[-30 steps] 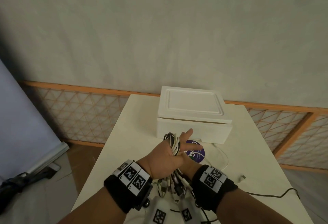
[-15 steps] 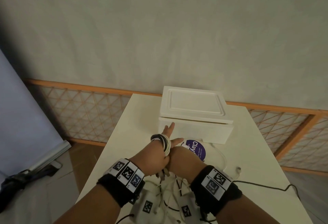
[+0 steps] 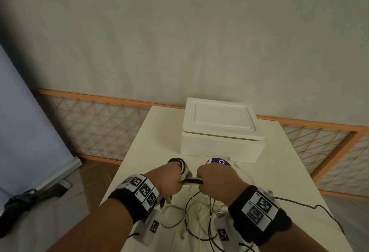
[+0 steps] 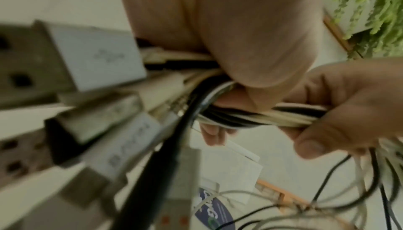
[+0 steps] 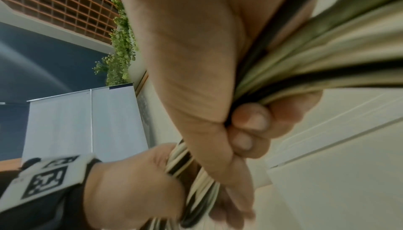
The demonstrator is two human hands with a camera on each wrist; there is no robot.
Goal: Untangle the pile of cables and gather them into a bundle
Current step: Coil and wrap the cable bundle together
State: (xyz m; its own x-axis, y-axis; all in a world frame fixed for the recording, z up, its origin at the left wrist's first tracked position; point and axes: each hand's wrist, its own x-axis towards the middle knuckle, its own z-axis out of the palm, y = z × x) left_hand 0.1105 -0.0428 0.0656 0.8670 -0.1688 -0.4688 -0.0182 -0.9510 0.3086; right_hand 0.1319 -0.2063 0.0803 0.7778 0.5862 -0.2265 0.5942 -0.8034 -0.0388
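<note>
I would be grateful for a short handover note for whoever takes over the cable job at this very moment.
Left hand: grips the gathered black and white cables, with loops wound over its fingers.
Right hand: grips the same strands, which run straight between the two fists.
Done: part of the cables is coiled on the left hand.
Left: loose cable tails lie spread on the table below the wrists, and a black lead trails off to the right. Wind these in and finish the bundle.
Also there: a white foam box behind the hands.
</note>
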